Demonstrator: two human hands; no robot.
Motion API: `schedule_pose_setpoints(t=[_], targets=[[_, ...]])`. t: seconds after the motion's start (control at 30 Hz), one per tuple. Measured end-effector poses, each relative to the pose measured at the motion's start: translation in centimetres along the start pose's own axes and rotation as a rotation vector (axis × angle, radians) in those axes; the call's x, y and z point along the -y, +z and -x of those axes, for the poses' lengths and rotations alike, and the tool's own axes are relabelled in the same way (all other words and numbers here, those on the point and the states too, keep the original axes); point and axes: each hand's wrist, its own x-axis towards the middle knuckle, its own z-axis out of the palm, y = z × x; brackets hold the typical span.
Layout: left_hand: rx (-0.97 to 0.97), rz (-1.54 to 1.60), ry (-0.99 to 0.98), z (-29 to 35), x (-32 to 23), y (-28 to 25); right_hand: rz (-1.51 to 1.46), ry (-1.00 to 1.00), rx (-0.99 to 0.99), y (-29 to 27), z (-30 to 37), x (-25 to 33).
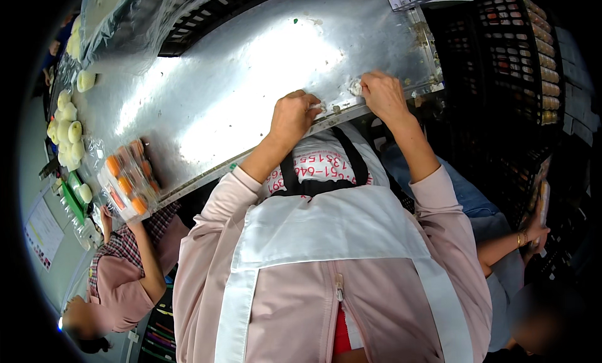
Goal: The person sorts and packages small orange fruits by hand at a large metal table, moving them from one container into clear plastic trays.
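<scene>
Both hands are over the near edge of a shiny metal table [219, 106]. My left hand [291, 117] is closed, with thumb and fingertips pinched on a small crumpled white scrap [319, 107]. To its right, my right hand [384, 96] is closed too, its fingers at another crumpled white scrap [355, 87] that looks like thin film or tissue. The exact material of both scraps cannot be made out. Small dark crumbs and wet specks lie on the metal around the hands.
Clear packs of orange carrots [128, 178] lie at the table's left, with pale peeled round vegetables [68, 128] beyond. A black crate [200, 18] with clear plastic film stands at the back. Stacked black crates [511, 55] fill the right. Co-workers stand left [122, 275] and right [501, 256].
</scene>
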Motion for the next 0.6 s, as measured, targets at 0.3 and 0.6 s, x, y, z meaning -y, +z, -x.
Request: schedule_pose_setpoints(t=[0.3, 0.6], targets=[[-0.132, 0.168, -0.237, 1.3, -0.4, 1.6, -0.167, -0.007, 0.107, 3.2, 0.8, 4.6], [0.030, 0.457, -0.345, 3.3, 1.8, 1.3, -0.152, 0.230, 0.298, 1.2, 0.7, 8.5]])
